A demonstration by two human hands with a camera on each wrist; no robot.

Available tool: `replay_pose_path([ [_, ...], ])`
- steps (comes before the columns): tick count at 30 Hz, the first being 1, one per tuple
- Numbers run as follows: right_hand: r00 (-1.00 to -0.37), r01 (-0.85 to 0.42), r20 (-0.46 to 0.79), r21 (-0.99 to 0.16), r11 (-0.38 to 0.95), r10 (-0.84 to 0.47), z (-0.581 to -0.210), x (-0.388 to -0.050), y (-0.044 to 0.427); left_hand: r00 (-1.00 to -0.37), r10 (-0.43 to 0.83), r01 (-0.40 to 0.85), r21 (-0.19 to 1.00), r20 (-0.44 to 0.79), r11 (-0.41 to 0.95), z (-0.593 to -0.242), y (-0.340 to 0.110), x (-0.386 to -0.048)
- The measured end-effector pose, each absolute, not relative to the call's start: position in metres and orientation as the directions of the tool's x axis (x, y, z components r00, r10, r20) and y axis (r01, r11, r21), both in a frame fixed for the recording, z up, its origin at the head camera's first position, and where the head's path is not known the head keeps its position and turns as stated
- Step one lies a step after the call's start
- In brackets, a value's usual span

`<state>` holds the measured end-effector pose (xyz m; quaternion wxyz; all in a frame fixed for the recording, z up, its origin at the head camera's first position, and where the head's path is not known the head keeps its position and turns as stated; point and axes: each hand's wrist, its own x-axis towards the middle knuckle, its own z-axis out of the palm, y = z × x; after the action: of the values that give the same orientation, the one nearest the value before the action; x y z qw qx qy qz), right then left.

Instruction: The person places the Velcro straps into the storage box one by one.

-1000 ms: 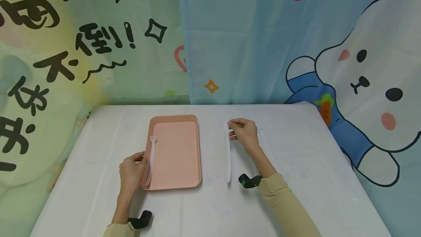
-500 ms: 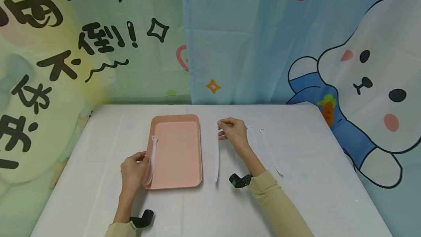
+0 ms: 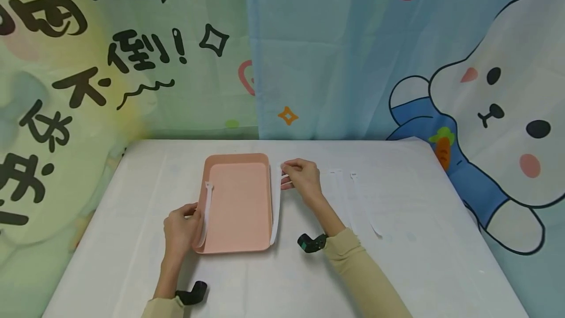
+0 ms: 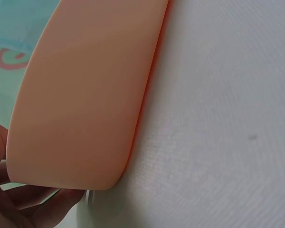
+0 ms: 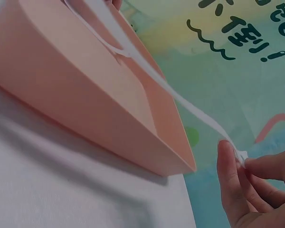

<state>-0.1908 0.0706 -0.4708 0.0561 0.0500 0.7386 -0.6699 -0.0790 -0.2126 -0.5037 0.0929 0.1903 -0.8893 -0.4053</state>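
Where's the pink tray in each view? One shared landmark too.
Head: pink tray just left of and below centre.
Left wrist: tray fills much of the left half.
Right wrist: tray spans upper left to middle.
Landmark: pink heart outline, partly visible in all three.

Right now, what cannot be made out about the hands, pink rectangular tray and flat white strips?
Head view: number of flat white strips on white table; too faint.
Left wrist view: upper part of pink rectangular tray; top edge cuts it.
Left wrist view: left hand, partly hidden by tray and left edge.
Right wrist view: far end of held strip; top edge cuts it.
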Motion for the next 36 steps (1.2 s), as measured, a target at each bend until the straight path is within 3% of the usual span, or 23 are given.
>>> replay_pose_path([
  [25,-0.986,0.16,-0.161,-0.987,0.019,-0.047,-0.484,-0.194,0.021,-0.905,-0.425,-0.282,0.765,-0.013,0.579,-0.504,-0.212,-0.08],
  [36,-0.982,0.179,-0.182,-0.982,0.052,-0.058,-0.486,-0.193,-0.003,-0.904,-0.428,-0.281,0.767,-0.009,0.577,-0.504,-0.212,-0.08],
])
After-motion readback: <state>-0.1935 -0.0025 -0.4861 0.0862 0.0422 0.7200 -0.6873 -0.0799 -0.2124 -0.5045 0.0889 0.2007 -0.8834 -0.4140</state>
